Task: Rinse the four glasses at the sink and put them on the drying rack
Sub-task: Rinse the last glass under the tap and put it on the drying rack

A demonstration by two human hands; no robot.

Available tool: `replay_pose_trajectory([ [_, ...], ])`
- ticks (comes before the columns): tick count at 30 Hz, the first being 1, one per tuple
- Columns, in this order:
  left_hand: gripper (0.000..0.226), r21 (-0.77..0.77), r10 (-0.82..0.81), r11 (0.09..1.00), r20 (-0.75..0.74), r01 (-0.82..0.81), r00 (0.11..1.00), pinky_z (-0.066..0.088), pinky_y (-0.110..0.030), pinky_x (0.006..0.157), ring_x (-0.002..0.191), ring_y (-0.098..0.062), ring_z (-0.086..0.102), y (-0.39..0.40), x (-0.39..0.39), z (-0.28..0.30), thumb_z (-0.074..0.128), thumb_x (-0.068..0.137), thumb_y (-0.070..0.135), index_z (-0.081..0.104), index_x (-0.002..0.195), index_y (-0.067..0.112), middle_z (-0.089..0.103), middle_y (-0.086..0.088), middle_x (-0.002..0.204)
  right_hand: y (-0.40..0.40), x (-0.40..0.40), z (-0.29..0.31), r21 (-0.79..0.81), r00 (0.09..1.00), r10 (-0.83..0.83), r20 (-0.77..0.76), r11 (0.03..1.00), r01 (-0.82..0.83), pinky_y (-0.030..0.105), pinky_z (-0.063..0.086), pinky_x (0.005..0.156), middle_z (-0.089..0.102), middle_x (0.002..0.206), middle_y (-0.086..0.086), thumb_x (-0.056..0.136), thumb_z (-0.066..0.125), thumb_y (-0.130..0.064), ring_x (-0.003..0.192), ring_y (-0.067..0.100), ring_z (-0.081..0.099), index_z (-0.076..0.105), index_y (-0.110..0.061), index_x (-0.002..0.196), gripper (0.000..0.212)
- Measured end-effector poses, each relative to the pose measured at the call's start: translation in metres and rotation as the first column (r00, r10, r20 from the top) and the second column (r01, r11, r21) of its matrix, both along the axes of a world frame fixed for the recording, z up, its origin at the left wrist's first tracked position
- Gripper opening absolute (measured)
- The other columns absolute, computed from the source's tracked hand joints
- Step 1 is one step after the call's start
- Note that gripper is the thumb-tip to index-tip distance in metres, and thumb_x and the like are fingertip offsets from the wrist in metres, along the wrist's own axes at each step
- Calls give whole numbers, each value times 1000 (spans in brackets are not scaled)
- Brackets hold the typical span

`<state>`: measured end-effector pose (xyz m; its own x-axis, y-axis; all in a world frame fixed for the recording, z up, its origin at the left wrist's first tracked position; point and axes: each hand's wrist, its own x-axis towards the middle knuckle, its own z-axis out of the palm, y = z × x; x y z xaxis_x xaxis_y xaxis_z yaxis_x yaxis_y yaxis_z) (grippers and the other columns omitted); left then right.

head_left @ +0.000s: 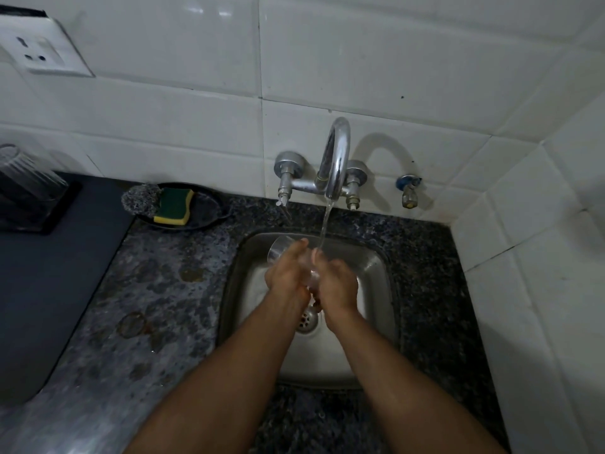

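Note:
Over the steel sink [370,339] I hold a clear glass [279,249] on its side, its mouth pointing up and left. My left hand [288,271] wraps around its body and my right hand [335,283] grips its base end. Water runs from the chrome tap [335,158] in a thin stream [324,224] that lands beside my right fingertips. Another clear glass [24,173] stands upside down on the black drying rack [55,217] at the far left. Most of the held glass is hidden by my hands.
A black dish [203,219] behind the sink holds a steel scrubber [139,199] and a green-yellow sponge [173,206]. Speckled granite counter [157,290] surrounds the sink. A dark mat [42,290] lies left. White tiled walls stand behind and right, with a socket [36,52] upper left.

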<state>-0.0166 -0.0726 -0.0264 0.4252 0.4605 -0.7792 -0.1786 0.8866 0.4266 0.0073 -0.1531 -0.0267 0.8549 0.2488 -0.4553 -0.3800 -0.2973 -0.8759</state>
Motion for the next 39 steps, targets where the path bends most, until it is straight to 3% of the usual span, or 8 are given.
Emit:
replay_pose_trajectory([
  [3, 63, -20, -20, 1000, 19, 20, 1000, 58, -39, 67, 63, -26, 68, 4, -2, -4, 102, 31, 29, 67, 81, 13, 65, -8, 77, -2, 9, 11, 80, 921, 76, -383, 996, -49, 24, 38, 42, 71, 78, 3, 92, 73, -55, 43, 11, 46, 79, -16, 98, 40],
  [10, 36, 23, 54, 998, 27, -54, 998, 57, -32, 60, 63, -25, 69, -6, -1, 6, 88, 71, 13, 71, 101, 4, 68, -17, 93, -9, 3, 5, -237, 897, 260, 358, 954, -182, 23, 49, 51, 68, 66, 0, 95, 69, -57, 58, 14, 64, 62, -18, 70, 47],
  [14, 56, 5, -8, 1000, -27, 8, 1000, 59, -40, 65, 72, -33, 74, -2, -12, 4, 94, 60, 21, 72, 108, 3, 73, -18, 96, -6, 6, 21, 12, 933, 96, -348, 995, -99, 25, 39, 42, 68, 67, 8, 98, 62, -59, 42, 18, 53, 77, -13, 98, 48],
  [16, 47, 24, -26, 999, -38, 27, 999, 59, -39, 64, 69, -32, 74, -5, -15, 3, 92, 65, 18, 70, 104, 2, 73, -17, 90, -8, 11, 21, 8, 893, 148, -425, 987, -159, 26, 43, 43, 71, 72, 8, 100, 60, -57, 44, 19, 56, 76, -12, 106, 48],
  [23, 31, 81, 26, 997, -99, -18, 995, 65, -48, 74, 69, -30, 74, -7, -6, 5, 92, 71, 9, 71, 91, -3, 78, -21, 92, -12, -1, 3, -386, 866, 360, 348, 896, -217, 17, 44, 55, 68, 64, -5, 99, 54, -67, 59, 4, 65, 72, -16, 75, 59],
  [28, 97, 1, -35, 999, -37, 35, 999, 63, -51, 75, 88, -39, 77, 2, -10, -7, 102, 38, 32, 71, 122, -4, 76, -21, 111, -6, 15, 28, 5, 867, 250, -431, 961, -275, 26, 44, 45, 70, 68, 8, 102, 53, -63, 47, 20, 59, 74, -13, 106, 55],
  [34, 32, 145, -22, 989, -116, 39, 993, 66, -41, 69, 70, -28, 78, -7, -8, 3, 93, 73, 15, 75, 92, -3, 79, -18, 86, -9, 2, 14, -377, 923, 352, 157, 885, -274, 39, 65, 64, 75, 67, -1, 91, 53, -78, 62, 15, 74, 78, -17, 76, 67],
  [39, 49, 45, -72, 996, -41, 74, 997, 64, -52, 77, 75, -35, 76, -3, -14, -3, 94, 70, 22, 74, 105, -5, 76, -20, 94, -17, 5, 33, -17, 888, 235, -396, 965, -263, 29, 52, 46, 74, 73, 8, 96, 58, -69, 50, 23, 65, 75, -13, 108, 59],
])
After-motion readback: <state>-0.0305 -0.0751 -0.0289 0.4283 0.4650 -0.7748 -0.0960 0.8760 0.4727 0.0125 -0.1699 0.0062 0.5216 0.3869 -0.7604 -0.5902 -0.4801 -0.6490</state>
